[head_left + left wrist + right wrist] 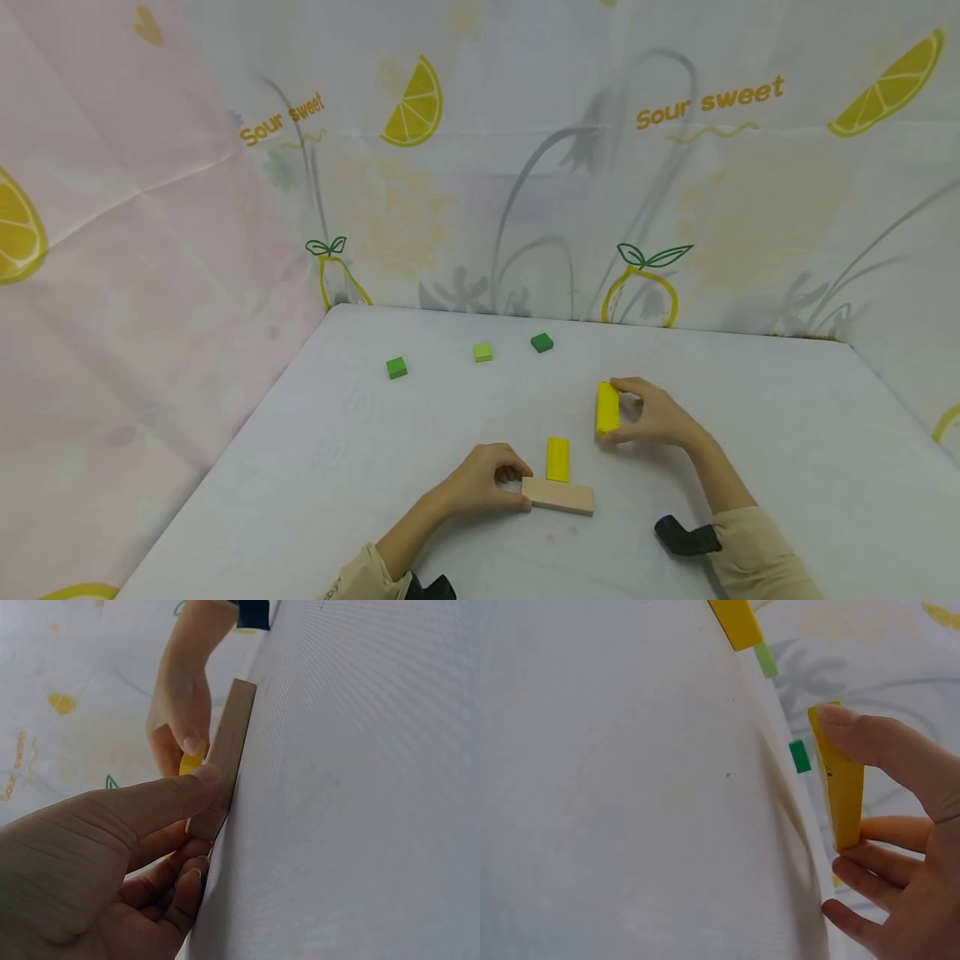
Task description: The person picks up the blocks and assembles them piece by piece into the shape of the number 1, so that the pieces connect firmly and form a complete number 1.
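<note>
Gripping the raised yellow block [607, 407], the right hand [654, 414] has thumb and fingers curled round it, tilted on edge with its long axis running 12 to 6 o'clock. The left hand [486, 481] pinches the left end of the wooden plank [559, 496], which lies flat on the table [787, 433], long axis 9 to 3. A second yellow block [557, 459] lies flat, touching the plank's far edge, axis 12 to 6. The held block sits at about 1 o'clock from that one, near but apart; the right hand is nearer. Three green cubes [482, 352] rest well apart toward 12 o'clock.
</note>
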Demonstrator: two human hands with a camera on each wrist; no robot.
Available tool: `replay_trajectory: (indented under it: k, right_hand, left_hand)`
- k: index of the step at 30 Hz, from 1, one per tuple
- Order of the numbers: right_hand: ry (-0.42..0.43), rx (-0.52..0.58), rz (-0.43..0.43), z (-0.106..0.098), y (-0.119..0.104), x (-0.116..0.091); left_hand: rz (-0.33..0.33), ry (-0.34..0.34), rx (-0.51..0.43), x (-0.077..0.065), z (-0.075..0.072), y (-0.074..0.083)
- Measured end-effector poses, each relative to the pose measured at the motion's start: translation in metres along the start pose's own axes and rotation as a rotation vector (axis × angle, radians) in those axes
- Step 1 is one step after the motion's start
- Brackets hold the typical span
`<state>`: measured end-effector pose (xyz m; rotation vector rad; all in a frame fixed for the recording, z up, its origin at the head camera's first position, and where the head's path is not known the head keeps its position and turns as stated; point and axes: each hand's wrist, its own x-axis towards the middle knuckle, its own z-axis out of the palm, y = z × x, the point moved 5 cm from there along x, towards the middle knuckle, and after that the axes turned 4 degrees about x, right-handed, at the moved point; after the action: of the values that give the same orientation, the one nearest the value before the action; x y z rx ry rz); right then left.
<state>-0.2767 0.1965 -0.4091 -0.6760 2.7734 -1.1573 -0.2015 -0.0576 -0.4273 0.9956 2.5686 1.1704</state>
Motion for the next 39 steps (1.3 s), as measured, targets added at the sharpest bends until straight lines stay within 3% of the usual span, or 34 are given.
replay_trajectory:
  k: [17,39]
  right_hand:
    - [-0.041,-0.047,-0.043,0.010,-0.008,0.017]
    - [-0.071,-0.026,-0.046,0.020,-0.018,0.029]
  left_hand:
    - [-0.009,0.004,0.004,0.000,-0.001,0.001]
    - [-0.027,-0.005,-0.002,0.001,0.001,-0.001]
